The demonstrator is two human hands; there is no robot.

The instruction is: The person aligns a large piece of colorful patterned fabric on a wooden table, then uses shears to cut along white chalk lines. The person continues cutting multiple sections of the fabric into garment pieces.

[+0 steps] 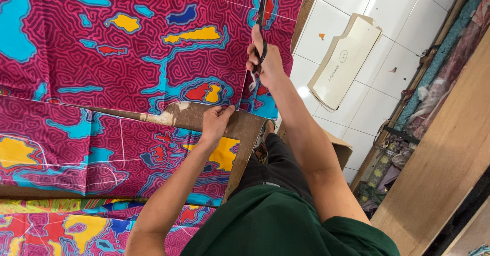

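**Scissors at the cloth edge, other hand pinning the board**

In the head view, I saw the right hand [265, 62] in the upper middle of the frame, fingers closed through the handles of a pair of black scissors [263, 16]. The blades ran up toward the top edge of the frame, so their long axis lay nearly straight up and down in the picture, along the right border of the magenta patterned fabric [127, 46]. Whether the blades were parted I could not tell. A thin chalk line [255, 10] crossed the cloth just beside the blades.

Lower, at centre frame, the left hand [217, 122] lay with fingers curled over the edge of a brown wooden board [245, 128], pressing there, holding nothing loose. The fabric strip being cut sat between the two hands, nearer the right one, directly above the left.

To the upper right, on the white tiled floor [326, 36], lay a cardboard pattern piece [344, 62]. A wooden plank [444, 159] ran down the right side.
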